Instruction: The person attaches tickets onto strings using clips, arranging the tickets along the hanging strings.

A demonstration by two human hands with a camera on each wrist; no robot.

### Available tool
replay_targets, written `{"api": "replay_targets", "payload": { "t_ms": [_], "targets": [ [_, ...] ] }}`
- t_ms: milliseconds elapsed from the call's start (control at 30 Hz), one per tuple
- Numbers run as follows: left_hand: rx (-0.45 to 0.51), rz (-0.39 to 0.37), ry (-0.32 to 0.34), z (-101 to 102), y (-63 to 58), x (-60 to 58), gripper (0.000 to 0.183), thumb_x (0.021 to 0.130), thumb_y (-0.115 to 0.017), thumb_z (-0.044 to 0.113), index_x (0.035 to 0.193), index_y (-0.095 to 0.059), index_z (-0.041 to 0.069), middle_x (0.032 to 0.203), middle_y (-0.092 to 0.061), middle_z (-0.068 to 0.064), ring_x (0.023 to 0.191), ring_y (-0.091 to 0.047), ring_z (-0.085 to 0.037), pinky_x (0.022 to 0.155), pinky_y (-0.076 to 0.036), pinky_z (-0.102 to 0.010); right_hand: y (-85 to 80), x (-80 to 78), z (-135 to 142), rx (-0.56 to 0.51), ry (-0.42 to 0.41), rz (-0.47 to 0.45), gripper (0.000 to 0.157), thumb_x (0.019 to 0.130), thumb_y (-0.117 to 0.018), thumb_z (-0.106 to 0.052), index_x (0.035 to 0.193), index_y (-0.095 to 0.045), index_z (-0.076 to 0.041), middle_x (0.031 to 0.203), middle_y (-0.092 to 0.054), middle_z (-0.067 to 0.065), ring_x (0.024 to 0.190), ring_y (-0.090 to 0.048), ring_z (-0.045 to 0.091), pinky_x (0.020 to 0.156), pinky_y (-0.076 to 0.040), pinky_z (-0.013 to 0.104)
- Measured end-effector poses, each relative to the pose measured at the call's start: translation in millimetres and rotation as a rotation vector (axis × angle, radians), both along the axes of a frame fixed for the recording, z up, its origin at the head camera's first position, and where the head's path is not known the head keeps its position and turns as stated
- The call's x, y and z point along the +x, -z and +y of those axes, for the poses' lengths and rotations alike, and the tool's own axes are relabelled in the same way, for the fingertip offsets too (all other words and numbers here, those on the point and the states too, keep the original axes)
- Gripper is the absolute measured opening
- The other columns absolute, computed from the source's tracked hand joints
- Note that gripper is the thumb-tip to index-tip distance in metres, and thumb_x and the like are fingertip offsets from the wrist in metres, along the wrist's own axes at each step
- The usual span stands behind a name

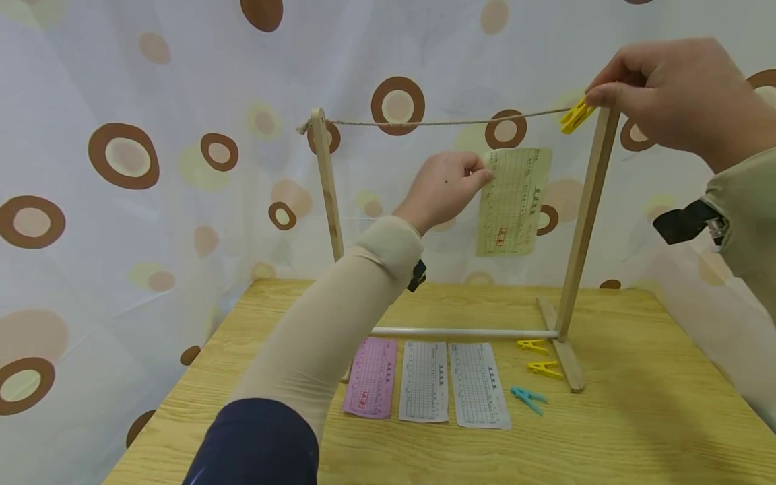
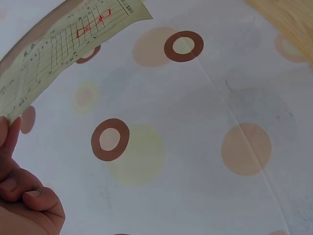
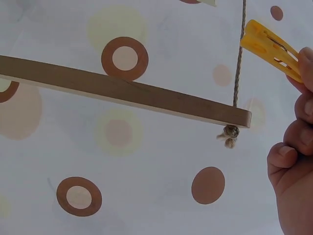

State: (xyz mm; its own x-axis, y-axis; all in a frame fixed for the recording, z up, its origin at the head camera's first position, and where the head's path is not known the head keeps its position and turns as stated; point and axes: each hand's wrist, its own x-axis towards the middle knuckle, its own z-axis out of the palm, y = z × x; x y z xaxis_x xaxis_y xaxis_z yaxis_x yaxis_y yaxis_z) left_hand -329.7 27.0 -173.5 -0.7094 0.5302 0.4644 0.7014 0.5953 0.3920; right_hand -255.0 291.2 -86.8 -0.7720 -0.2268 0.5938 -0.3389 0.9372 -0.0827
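Observation:
My left hand [image 1: 445, 185] pinches a pale yellow printed form [image 1: 515, 209] by its upper left edge. The sheet hangs upright below the rope [image 1: 412, 124], with a red stamp near its bottom; in the left wrist view finger and thumb grip the slip [image 2: 63, 49] at one end. At the right end of the rope, my right hand [image 1: 685, 94] holds a yellow clothespin [image 1: 577, 116] between thumb and fingers. Its tip overlaps the rope in the right wrist view, where the clothespin [image 3: 269, 46] shows its metal spring.
The rope runs between the left post [image 1: 327, 182] and right post [image 1: 585, 229] of a wooden stand. A white bar [image 1: 461, 332] joins them low down. On the table [image 1: 636, 417] lie a pink form [image 1: 371, 377], two whitish forms [image 1: 424, 382], two yellow clothespins [image 1: 544, 368] and a blue clothespin [image 1: 529, 397].

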Motion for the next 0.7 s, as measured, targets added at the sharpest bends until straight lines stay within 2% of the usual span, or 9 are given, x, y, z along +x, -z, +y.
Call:
{"api": "replay_targets", "payload": {
  "t_ms": [133,300,500,700],
  "targets": [
    [0.017,-0.006,-0.002,8,-4.3,-1.0,0.03,0.106,-0.055,0.032,0.085,-0.06,0.012,0.069,-0.048,-0.001,0.06,-0.039,-0.013,0.06,-0.033,-0.023,-8.8,-2.3,1,0.004,0.021,0.016,0.036,0.107,-0.053,-0.028,0.116,-0.065,0.004,0.103,-0.064,0.025,0.074,-0.046,0.027,0.05,-0.035,0.025],
    [0.033,-0.036,-0.002,16,-8.7,-0.4,0.029,0.107,-0.054,0.033,0.089,-0.062,0.01,0.069,-0.047,0.0,0.059,-0.037,-0.012,0.059,-0.033,-0.023,-19.0,-4.5,1,-0.011,0.025,-0.005,0.037,0.107,-0.052,-0.03,0.117,-0.066,0.002,0.1,-0.064,0.022,0.063,-0.045,0.024,0.047,-0.035,0.029],
    [0.046,-0.062,-0.029,26,-15.6,1.3,0.029,0.107,-0.053,0.035,0.089,-0.06,0.013,0.068,-0.045,0.001,0.059,-0.037,-0.013,0.061,-0.034,-0.023,-26.7,-11.3,-4,0.008,0.015,-0.038,0.039,0.107,-0.052,-0.031,0.118,-0.067,0.003,0.093,-0.062,0.021,0.058,-0.044,0.026,0.044,-0.035,0.03],
    [0.042,-0.057,-0.054,33,-19.9,1.0,0.032,0.107,-0.053,0.037,0.085,-0.056,0.014,0.07,-0.044,0.001,0.06,-0.036,-0.012,0.059,-0.032,-0.023,-24.2,-19.5,-7,0.017,0.016,-0.104,0.04,0.106,-0.052,-0.034,0.122,-0.067,0.0,0.105,-0.064,0.023,0.077,-0.047,0.029,0.049,-0.04,0.032]
  ]
}}
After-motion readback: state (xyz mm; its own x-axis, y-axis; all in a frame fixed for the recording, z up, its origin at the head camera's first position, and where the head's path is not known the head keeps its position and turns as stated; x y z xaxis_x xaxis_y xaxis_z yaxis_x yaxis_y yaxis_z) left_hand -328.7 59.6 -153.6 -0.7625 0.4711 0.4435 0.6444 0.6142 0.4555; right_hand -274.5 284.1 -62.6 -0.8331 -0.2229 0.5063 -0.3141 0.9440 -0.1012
